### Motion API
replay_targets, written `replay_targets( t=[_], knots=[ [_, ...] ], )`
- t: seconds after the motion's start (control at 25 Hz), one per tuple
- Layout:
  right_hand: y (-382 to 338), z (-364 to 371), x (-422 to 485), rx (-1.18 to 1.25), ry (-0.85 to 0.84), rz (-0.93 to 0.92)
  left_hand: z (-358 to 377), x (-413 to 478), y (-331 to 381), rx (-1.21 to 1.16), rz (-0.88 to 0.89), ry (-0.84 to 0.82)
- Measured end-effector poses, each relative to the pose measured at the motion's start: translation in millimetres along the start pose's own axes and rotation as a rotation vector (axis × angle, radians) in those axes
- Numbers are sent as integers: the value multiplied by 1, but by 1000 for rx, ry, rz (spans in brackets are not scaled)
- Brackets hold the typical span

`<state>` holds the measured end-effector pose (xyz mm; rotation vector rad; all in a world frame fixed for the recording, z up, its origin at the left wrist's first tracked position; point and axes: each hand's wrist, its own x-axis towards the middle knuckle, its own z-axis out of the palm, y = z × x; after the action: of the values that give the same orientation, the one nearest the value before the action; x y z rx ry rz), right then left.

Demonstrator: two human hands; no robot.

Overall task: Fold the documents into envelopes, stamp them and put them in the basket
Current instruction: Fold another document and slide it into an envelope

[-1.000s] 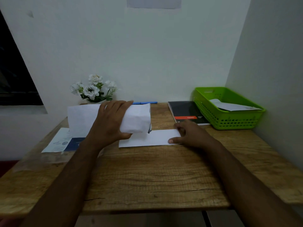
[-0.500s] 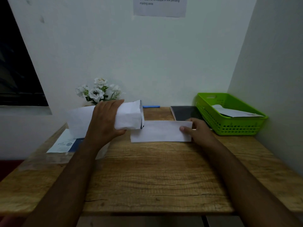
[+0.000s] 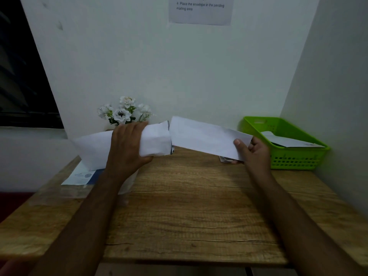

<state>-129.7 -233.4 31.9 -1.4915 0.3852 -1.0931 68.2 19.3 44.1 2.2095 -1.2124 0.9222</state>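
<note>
My left hand [image 3: 127, 148] grips a folded white document [image 3: 157, 139] above the back left of the wooden table [image 3: 189, 212]. My right hand [image 3: 253, 151] pinches the right end of a white envelope [image 3: 207, 137], which is lifted off the table and tilted, its left end higher and close to the folded document's right edge. The green basket [image 3: 298, 159] stands at the back right and holds a white envelope [image 3: 288, 141].
A pot of white flowers [image 3: 123, 113] stands at the back left against the wall. A printed sheet with blue marking [image 3: 81, 176] lies under my left forearm. An instruction sheet [image 3: 200, 9] hangs on the wall. The right wall runs beside the basket.
My right hand has lifted the envelope off the table and tilted it up toward the folded document. My left hand has kept hold of the document and stayed at the back left.
</note>
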Motion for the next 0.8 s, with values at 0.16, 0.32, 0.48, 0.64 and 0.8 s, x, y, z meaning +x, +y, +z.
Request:
replay_targets(
  t=[0.16,0.32,0.48,0.64,0.8],
  knots=[
    [-3,2,-4,9,-25,-15,1,0,0,8,-5,-3],
    [-6,2,-4,2,-33,-41,2,0,0,16,-3,-10],
    [-9,-1,-3,-7,-43,-83,1,0,0,29,-20,-23],
    [-5,0,-3,-40,-32,-134,4,0,6,12,21,-67],
    [-2,0,-1,-44,45,-171,11,-1,12,18,53,-97]
  ],
)
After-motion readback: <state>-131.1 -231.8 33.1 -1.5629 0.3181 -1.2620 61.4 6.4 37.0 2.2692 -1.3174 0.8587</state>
